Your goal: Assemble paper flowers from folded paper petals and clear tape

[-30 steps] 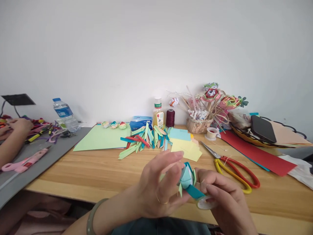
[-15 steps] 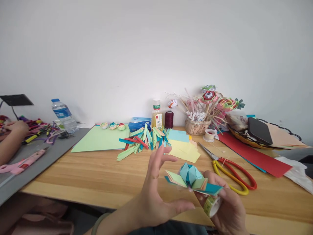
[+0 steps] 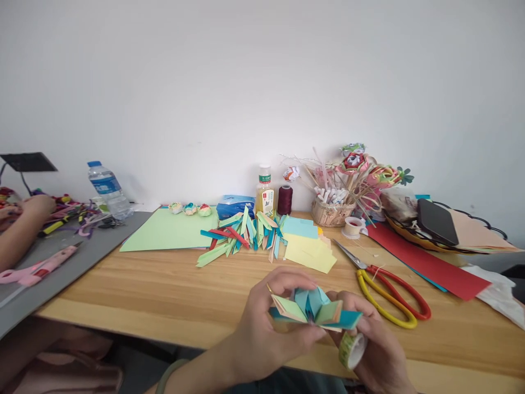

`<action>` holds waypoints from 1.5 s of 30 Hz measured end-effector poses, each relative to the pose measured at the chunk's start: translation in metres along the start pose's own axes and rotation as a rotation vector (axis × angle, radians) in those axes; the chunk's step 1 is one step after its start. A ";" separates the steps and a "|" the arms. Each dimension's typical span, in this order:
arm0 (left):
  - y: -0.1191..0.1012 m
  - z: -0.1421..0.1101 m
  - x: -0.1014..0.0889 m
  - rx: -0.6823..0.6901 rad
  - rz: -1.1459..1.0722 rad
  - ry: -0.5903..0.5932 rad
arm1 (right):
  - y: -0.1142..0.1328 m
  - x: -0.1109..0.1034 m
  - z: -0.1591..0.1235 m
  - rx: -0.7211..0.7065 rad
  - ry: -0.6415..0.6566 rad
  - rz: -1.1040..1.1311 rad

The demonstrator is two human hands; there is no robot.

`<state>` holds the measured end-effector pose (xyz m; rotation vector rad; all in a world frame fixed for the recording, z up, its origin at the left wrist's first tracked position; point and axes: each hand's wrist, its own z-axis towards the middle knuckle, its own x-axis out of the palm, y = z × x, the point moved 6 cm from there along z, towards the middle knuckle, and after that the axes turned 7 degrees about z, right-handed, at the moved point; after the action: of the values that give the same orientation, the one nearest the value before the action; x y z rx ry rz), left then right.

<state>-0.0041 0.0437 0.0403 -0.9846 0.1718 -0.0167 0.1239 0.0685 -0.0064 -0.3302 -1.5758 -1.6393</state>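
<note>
Between my hands is a folded paper flower (image 3: 314, 306) in blue, green and peach, held above the table's front edge. My left hand (image 3: 273, 323) pinches it from the left, thumb below its centre and fingers behind. My right hand (image 3: 373, 334) grips the flower's right side by a blue petal. A roll of patterned yellow-green tape (image 3: 351, 351) hangs at my right hand's fingers, just under the flower. Beyond my hands lies a pile of folded paper strips (image 3: 241, 235) in green, blue, red and peach.
Scissors (image 3: 385, 290) with red and yellow handles lie right of my hands. Behind are yellow paper sheets (image 3: 311, 254), a glue bottle (image 3: 265, 191), a thread spool (image 3: 284, 200) and a basket (image 3: 332, 213) with paper flowers. At far left, another person's hand (image 3: 36, 210) works over a cluttered grey table.
My left hand has closed from an open spread onto the paper flower's left side. The flower, tape and right hand have shifted slightly left.
</note>
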 end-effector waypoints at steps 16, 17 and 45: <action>0.008 0.004 -0.003 -0.049 0.210 0.056 | 0.054 0.030 -0.009 0.190 -0.098 -0.830; 0.008 0.004 -0.003 -0.054 0.198 0.050 | 0.051 0.031 -0.008 0.228 -0.108 -0.837; -0.006 0.008 -0.008 0.207 0.316 -0.091 | 0.038 0.019 0.009 0.520 0.059 -0.990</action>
<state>-0.0100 0.0477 0.0512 -0.7420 0.2350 0.2939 0.1357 0.0746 0.0351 0.8971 -2.2006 -1.7626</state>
